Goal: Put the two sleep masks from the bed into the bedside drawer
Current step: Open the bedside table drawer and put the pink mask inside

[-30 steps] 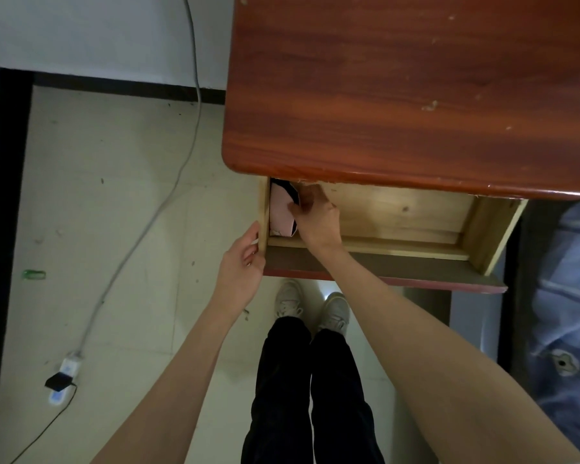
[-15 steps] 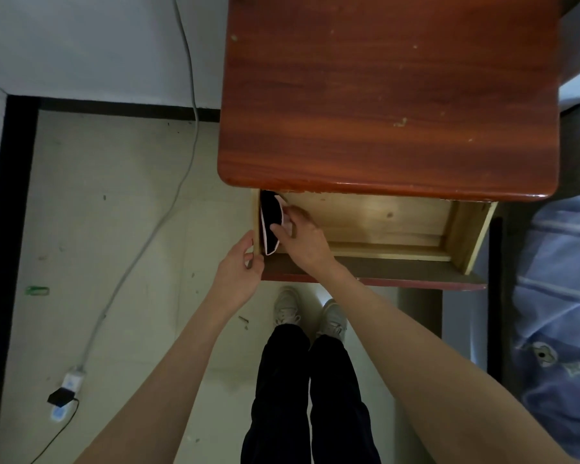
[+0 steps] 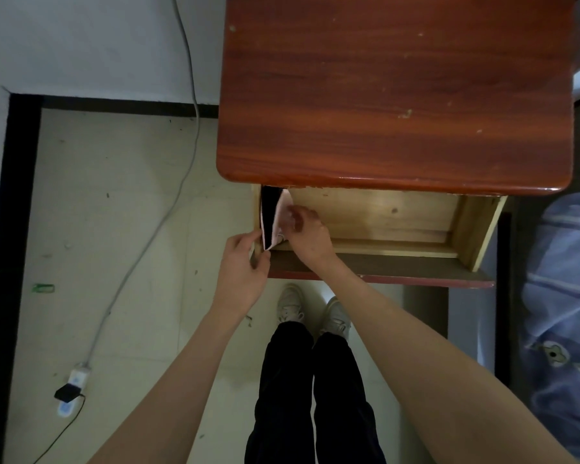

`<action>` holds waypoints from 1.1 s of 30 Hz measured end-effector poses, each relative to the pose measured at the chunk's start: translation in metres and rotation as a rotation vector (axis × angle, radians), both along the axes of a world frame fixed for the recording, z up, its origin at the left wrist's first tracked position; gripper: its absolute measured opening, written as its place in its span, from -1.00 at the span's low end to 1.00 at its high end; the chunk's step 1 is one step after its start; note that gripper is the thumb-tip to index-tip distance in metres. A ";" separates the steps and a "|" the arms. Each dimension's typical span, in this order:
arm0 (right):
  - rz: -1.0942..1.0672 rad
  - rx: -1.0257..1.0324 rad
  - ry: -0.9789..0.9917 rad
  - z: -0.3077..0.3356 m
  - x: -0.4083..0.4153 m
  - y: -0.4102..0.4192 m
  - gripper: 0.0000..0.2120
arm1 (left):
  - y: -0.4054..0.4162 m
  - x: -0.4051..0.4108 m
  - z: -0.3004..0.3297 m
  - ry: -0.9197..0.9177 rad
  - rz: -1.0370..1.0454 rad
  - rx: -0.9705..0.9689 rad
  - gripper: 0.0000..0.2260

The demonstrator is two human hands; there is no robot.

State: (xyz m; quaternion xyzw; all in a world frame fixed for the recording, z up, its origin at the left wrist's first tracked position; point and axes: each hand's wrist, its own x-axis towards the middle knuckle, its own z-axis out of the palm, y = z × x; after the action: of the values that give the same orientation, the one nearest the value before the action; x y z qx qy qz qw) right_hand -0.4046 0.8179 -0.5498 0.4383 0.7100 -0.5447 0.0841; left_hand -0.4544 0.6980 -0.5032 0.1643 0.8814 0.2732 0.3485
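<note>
The bedside drawer [image 3: 382, 216] stands pulled out under the red-brown nightstand top [image 3: 392, 92]. A sleep mask [image 3: 271, 216], black on one face and pink on the other, stands on edge against the drawer's left wall. My right hand [image 3: 307, 229] is inside the drawer with its fingers pressed on the pink face of the mask. My left hand [image 3: 243, 266] grips the drawer's front left corner from outside, thumb near the mask's lower tip. I cannot tell whether this is one mask or two held together.
A bed with blue patterned bedding [image 3: 563, 329] lies at the right. A white cable [image 3: 168, 209] runs down the wall across the tiled floor to a power strip [image 3: 74, 386]. My feet in pale shoes [image 3: 312, 313] stand just before the drawer.
The mask has turned so its black face shows along the left wall. My right hand shifted slightly on it. The view drifted back, bringing more of the nightstand top into sight.
</note>
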 end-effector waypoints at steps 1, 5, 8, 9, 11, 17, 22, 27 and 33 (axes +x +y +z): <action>-0.061 -0.033 -0.020 -0.002 0.001 0.002 -0.69 | 0.001 0.000 0.001 0.067 0.001 -0.023 -0.67; -0.116 -0.095 -0.034 -0.007 0.008 0.006 -0.65 | 0.016 0.003 -0.001 0.326 -0.023 -0.208 -0.68; -0.139 -0.074 0.004 -0.004 0.014 0.010 -0.69 | 0.032 0.004 -0.001 0.411 -0.056 -0.262 -0.77; -0.165 -0.072 0.014 -0.002 0.017 0.014 -0.69 | 0.035 0.005 -0.001 0.407 -0.048 -0.227 -0.80; -0.246 -0.108 0.037 0.003 0.025 0.022 -0.68 | 0.039 0.005 0.000 0.326 0.012 -0.086 -0.82; -0.369 -0.346 0.027 0.008 0.054 0.045 -0.70 | 0.046 0.000 -0.003 0.009 0.173 0.033 -0.79; -0.395 -0.130 -0.063 -0.001 0.047 0.047 -0.72 | 0.040 0.005 0.001 0.261 0.055 0.095 -0.72; -0.294 -0.009 -0.072 -0.008 0.021 0.033 -0.79 | 0.015 0.006 0.002 0.421 -0.035 0.084 -0.53; -0.115 0.175 -0.169 -0.009 0.023 0.026 -0.81 | 0.009 0.008 -0.013 0.185 -0.228 0.054 -0.42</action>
State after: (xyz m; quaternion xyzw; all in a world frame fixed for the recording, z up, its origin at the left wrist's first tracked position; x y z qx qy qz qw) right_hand -0.3817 0.8439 -0.5586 0.5281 0.7190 -0.4457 0.0736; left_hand -0.4463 0.7071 -0.5162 0.2973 0.8777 0.2391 0.2901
